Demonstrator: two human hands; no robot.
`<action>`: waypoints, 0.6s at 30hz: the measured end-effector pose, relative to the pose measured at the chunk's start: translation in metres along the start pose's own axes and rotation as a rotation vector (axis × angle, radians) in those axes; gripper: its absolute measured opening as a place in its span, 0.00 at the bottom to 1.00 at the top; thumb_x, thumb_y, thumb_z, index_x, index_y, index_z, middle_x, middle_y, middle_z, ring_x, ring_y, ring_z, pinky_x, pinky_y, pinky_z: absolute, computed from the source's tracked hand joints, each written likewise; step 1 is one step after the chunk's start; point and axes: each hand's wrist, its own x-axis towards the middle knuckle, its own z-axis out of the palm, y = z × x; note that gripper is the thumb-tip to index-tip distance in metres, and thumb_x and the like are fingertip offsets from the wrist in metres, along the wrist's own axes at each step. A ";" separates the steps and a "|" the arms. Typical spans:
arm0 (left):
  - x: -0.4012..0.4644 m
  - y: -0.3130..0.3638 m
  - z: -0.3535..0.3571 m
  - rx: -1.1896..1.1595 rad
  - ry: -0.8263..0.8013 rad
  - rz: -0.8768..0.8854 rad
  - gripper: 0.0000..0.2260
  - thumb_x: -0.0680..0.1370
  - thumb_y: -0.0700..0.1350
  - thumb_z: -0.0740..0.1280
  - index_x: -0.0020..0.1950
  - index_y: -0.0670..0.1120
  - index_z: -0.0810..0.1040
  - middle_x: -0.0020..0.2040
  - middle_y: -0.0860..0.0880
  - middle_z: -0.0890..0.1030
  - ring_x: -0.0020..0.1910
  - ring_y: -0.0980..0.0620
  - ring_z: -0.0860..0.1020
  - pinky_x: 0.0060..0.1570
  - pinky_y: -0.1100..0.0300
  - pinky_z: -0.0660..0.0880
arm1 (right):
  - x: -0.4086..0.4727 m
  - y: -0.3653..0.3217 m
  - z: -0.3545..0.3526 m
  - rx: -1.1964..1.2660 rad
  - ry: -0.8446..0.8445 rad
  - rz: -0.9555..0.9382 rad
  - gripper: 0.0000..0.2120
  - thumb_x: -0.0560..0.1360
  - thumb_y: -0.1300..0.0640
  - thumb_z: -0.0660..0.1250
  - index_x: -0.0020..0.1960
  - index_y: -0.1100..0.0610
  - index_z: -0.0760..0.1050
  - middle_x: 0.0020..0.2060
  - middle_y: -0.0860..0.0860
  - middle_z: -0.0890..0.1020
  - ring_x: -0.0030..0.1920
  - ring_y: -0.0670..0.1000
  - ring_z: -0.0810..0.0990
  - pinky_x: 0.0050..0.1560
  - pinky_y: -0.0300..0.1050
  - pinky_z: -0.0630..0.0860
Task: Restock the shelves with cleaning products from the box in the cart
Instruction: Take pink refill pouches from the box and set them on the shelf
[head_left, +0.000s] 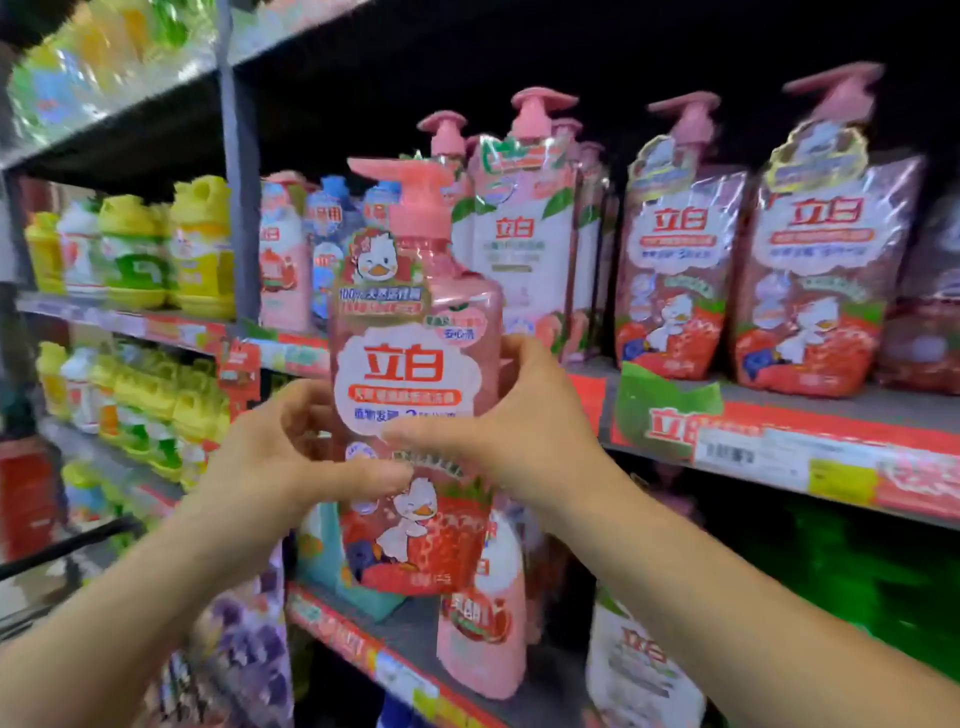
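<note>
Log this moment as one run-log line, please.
step: shelving | object: pink pump bottle upright | left hand: gripping | right hand: gripping | position: front of shelf, not placed

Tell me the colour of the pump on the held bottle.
Pink pump, clearest in the head view.

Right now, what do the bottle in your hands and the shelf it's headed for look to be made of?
Pink pump bottle: looks like translucent glossy plastic, tinted pink under a shiny printed film label; pump head is opaque pink plastic. Shelf: seemingly grey painted metal, matte, with paper or plastic price strips on its front edge. Both hands, left hand and right hand, grip the bottle.
</note>
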 end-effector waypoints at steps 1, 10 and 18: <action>0.010 0.014 0.008 -0.015 -0.024 0.044 0.35 0.42 0.48 0.80 0.48 0.50 0.80 0.47 0.47 0.85 0.43 0.50 0.84 0.34 0.63 0.79 | 0.005 -0.014 -0.015 -0.014 0.036 -0.023 0.46 0.40 0.40 0.79 0.55 0.49 0.69 0.54 0.50 0.79 0.54 0.51 0.80 0.54 0.52 0.79; 0.084 0.107 0.092 -0.102 -0.204 0.258 0.23 0.63 0.35 0.77 0.57 0.42 0.77 0.46 0.45 0.82 0.36 0.54 0.82 0.33 0.66 0.76 | 0.049 -0.104 -0.123 -0.152 0.215 -0.159 0.34 0.47 0.52 0.84 0.49 0.58 0.76 0.42 0.50 0.84 0.41 0.47 0.84 0.45 0.48 0.83; 0.126 0.102 0.153 -0.120 -0.270 0.251 0.17 0.70 0.33 0.73 0.57 0.41 0.78 0.45 0.47 0.82 0.42 0.51 0.81 0.39 0.64 0.77 | 0.077 -0.083 -0.164 -0.239 0.343 -0.043 0.34 0.51 0.57 0.84 0.54 0.61 0.78 0.45 0.53 0.85 0.45 0.51 0.85 0.48 0.52 0.82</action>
